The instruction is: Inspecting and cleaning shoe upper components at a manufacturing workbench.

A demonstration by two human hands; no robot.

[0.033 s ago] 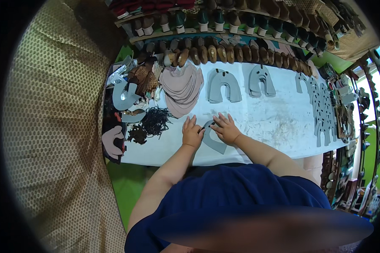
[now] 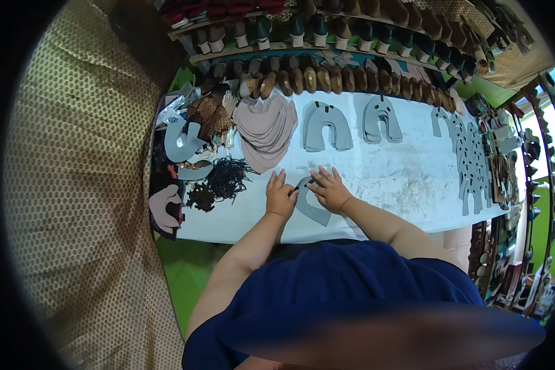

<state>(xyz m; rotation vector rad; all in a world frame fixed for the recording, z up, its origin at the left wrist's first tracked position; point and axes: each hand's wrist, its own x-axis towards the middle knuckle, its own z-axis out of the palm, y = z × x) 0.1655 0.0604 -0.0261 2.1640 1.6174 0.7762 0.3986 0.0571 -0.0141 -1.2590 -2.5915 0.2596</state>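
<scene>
A curved grey piece (image 2: 315, 214) lies between left grip (image 2: 280, 195) and right grip (image 2: 332, 192), whether clamped I cannot tell

No text, label, brand, number or sign was readable anywhere in view. Crumpled white-and-clear plastic packets (image 2: 171, 110) at the table's back left and a small white boxy item (image 2: 510, 145) off its right end came through too small to tell any print.
</scene>
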